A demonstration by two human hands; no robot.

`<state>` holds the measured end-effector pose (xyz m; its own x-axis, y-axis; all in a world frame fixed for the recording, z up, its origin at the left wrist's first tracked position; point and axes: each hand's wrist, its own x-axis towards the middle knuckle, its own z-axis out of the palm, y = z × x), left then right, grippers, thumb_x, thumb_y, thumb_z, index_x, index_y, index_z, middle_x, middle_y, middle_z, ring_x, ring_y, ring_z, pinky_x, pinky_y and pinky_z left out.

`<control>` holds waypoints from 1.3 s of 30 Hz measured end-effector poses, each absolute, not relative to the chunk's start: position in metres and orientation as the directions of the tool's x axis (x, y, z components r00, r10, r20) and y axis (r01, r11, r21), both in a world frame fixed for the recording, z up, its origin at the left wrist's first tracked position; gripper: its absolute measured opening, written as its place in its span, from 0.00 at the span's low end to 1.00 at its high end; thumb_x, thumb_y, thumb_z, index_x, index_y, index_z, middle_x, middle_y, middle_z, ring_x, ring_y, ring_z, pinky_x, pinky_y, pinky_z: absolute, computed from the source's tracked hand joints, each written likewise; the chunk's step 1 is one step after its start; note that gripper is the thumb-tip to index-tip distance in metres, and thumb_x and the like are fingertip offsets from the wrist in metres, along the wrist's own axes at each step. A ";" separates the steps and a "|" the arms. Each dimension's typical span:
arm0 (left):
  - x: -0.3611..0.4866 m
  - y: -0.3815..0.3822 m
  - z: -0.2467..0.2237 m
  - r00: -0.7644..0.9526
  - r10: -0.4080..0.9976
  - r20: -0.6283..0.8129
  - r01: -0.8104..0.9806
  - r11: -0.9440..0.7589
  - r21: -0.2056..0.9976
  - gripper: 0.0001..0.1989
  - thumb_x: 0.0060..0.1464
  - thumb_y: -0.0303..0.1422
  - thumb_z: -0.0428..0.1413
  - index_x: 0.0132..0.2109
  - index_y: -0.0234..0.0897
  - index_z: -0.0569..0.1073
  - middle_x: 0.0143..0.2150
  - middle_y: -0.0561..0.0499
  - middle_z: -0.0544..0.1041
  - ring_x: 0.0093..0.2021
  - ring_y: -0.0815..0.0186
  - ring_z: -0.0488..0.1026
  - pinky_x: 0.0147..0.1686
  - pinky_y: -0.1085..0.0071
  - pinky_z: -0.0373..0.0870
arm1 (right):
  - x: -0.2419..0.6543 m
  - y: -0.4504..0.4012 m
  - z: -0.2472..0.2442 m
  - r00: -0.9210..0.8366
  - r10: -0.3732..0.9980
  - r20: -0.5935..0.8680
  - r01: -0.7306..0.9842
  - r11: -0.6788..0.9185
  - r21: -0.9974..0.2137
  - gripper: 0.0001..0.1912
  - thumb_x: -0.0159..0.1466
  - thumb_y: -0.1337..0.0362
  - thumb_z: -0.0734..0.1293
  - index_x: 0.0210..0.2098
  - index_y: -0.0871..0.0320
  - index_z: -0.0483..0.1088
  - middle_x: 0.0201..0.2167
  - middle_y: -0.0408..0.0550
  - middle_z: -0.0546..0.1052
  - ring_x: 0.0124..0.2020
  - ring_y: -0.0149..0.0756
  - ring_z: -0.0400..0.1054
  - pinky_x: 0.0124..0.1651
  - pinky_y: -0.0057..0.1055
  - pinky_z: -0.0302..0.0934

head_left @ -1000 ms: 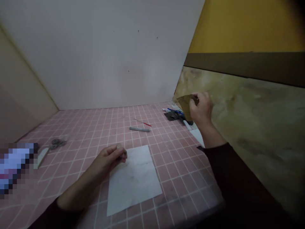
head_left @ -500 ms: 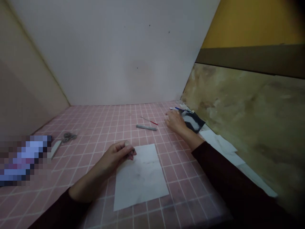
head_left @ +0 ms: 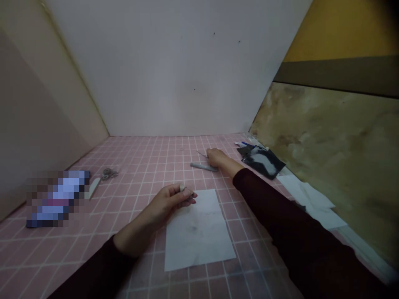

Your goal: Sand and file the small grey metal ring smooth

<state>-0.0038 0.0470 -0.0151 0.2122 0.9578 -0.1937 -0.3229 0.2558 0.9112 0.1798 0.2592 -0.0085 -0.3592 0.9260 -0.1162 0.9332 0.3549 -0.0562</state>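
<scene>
Over the upper left part of a white paper sheet, my left hand is closed in a pinch on a small object, too small to make out. Farther back, my right hand is closed at the red end of a thin tool, whose pale tip sticks out to the left; the red part is now hidden. Just in front of that hand lies a grey stick on the pink checked table.
On the right are a black and white packet and white papers along the wall. At the left lie a blurred phone, a white strip and a small grey item.
My right hand has moved left from beside the black packet to the thin tool. My left hand remains pinched above the paper. The whole view has shifted, so things appear farther right.
</scene>
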 end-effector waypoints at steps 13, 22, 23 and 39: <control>-0.005 0.042 -0.017 0.222 0.957 -0.186 -0.391 0.263 0.882 0.13 0.48 0.37 0.68 0.32 0.33 0.75 0.36 0.48 0.81 0.35 0.69 0.77 0.40 0.73 0.70 | 0.195 0.194 0.012 -0.462 0.882 0.087 0.809 0.460 -0.366 0.07 0.64 0.67 0.65 0.38 0.63 0.73 0.38 0.53 0.77 0.40 0.39 0.70 0.42 0.32 0.63; 0.002 0.037 -0.018 0.175 0.968 -0.177 -0.355 0.230 0.906 0.12 0.51 0.37 0.66 0.33 0.32 0.75 0.36 0.48 0.81 0.31 0.72 0.74 0.34 0.75 0.67 | 0.210 0.108 -0.008 -0.557 0.793 0.248 0.321 0.480 -0.816 0.20 0.67 0.53 0.60 0.23 0.58 0.66 0.20 0.41 0.64 0.25 0.31 0.59 0.31 0.30 0.53; 0.002 0.037 -0.018 0.172 0.969 -0.176 -0.350 0.227 0.909 0.12 0.51 0.37 0.66 0.32 0.32 0.75 0.35 0.48 0.81 0.30 0.72 0.74 0.33 0.75 0.67 | 0.210 0.105 -0.011 -0.561 0.794 0.237 0.304 0.463 -0.832 0.21 0.66 0.53 0.61 0.21 0.58 0.65 0.18 0.40 0.61 0.23 0.30 0.56 0.29 0.29 0.51; 0.010 0.033 -0.020 0.128 0.975 -0.180 -0.347 0.214 0.913 0.09 0.55 0.35 0.63 0.32 0.32 0.75 0.34 0.49 0.77 0.30 0.73 0.69 0.34 0.76 0.64 | 0.213 0.090 -0.012 -0.571 0.807 0.147 0.127 0.264 -0.956 0.15 0.70 0.56 0.58 0.32 0.57 0.66 0.19 0.38 0.64 0.18 0.26 0.52 0.22 0.28 0.47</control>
<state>0.0101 0.0332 -0.0200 0.1279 0.9753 -0.1801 -0.3471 0.2142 0.9131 0.2126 0.0897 -0.0125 -0.5713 0.8075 0.1470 0.1270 0.2639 -0.9562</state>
